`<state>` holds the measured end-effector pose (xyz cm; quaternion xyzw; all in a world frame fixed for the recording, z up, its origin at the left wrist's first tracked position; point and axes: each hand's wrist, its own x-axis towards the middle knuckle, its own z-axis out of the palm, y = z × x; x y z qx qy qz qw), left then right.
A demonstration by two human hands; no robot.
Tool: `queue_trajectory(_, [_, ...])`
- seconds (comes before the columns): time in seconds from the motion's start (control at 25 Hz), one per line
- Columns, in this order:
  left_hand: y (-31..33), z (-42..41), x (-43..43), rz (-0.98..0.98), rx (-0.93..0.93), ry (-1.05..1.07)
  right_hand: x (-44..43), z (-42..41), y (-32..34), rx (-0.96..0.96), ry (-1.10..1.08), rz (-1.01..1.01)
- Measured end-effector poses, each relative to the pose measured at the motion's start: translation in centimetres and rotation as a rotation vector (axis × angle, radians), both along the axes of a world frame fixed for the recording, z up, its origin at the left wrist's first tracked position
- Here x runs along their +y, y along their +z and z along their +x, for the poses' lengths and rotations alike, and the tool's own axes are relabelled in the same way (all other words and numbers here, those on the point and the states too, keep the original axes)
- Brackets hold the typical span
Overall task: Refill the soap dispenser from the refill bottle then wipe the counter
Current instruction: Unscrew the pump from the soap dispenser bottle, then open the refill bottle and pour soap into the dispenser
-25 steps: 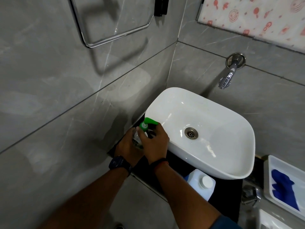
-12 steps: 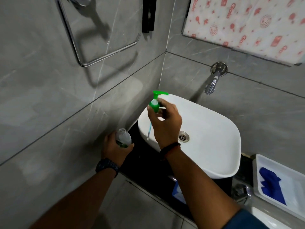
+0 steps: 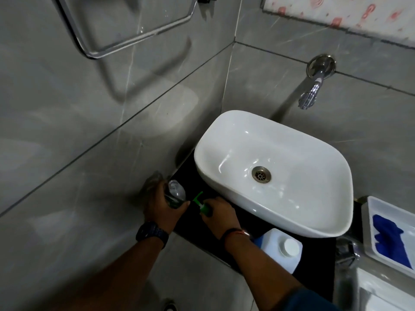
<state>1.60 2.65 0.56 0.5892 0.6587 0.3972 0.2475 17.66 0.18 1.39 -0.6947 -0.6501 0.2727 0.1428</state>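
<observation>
My left hand point(image 3: 162, 206) grips the clear plastic dispenser bottle point(image 3: 176, 197) upright, mouth open for refilling. My right hand point(image 3: 219, 213) clasps the green pump head point(image 3: 201, 204) low at the black table point(image 3: 189, 176), clearing access. The white capped refill bottle point(image 3: 281, 249) stands right.

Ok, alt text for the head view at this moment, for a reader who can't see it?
A person's left hand holds an open clear soap dispenser while the right hand holds its green pump low over the black counter, beside a white basin. A capped white refill bottle stands at the counter's front edge.
</observation>
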Motion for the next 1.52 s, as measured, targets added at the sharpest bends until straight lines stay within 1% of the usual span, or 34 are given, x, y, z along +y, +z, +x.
queue_trajectory(0.04, [-0.6, -0.1, 0.1, 0.003, 0.026, -0.011, 0.1, -0.1, -0.7, -0.034, 0.012, -0.02])
queue_trajectory(0.16, [-1.6, -0.2, 0.0, -0.002, 0.025, -0.015, 0.2, -0.3, -2.3, -0.136, 0.048, -0.065])
queue_trajectory(0.28, [-1.7, -0.1, 0.0, 0.018, 0.022, -0.022, 0.1, -0.3, -3.1, -0.167, 0.028, -0.048])
queue_trajectory(0.44, [-1.9, -0.2, 0.1, 0.012, 0.025, -0.034, 0.2, -0.7, -3.2, -0.126, -0.021, -0.003])
queue_trajectory(0.56, [-1.4, -0.7, -0.1, 0.041, 0.047, -0.063, 0.4, -1.1, -2.4, -0.025, -0.101, 0.057])
queue_trajectory(0.68, [0.5, -1.0, -0.6, 0.051, 0.033, -0.075, 0.3, -1.4, 0.1, 0.066, -0.106, 0.093])
queue_trajectory(0.8, [3.6, -0.1, -1.7, 0.119, 0.035, -0.099, -0.9, -1.1, 4.3, 0.16, -0.09, 0.222])
queue_trajectory(0.92, [6.6, 1.5, -3.0, 0.211, 0.08, -0.084, -3.2, 0.7, 8.4, 0.264, -0.143, 0.394])
queue_trajectory(1.04, [9.1, 4.7, -5.7, 0.279, 0.132, -0.139, -7.1, 4.8, 11.3, 0.357, -0.31, 0.66])
queue_trajectory(1.12, [9.7, 7.3, -7.7, 0.308, 0.121, -0.217, -10.2, 7.9, 11.9, 0.434, -0.444, 0.731])
queue_trajectory(1.2, [9.3, 9.9, -9.5, 0.337, 0.12, -0.31, -13.2, 10.7, 11.2, 0.517, -0.573, 0.698])
queue_trajectory(1.28, [8.7, 12.1, -10.8, 0.339, 0.135, -0.424, -15.5, 13.1, 9.3, 0.56, -0.62, 0.596])
queue_trajectory(1.44, [7.1, 15.3, -11.8, 0.308, 0.131, -0.625, -18.1, 15.1, 4.7, 0.482, -0.466, 0.311])
queue_trajectory(1.52, [6.5, 16.2, -11.6, 0.285, 0.122, -0.712, -18.3, 14.9, 3.0, 0.502, -0.389, 0.246])
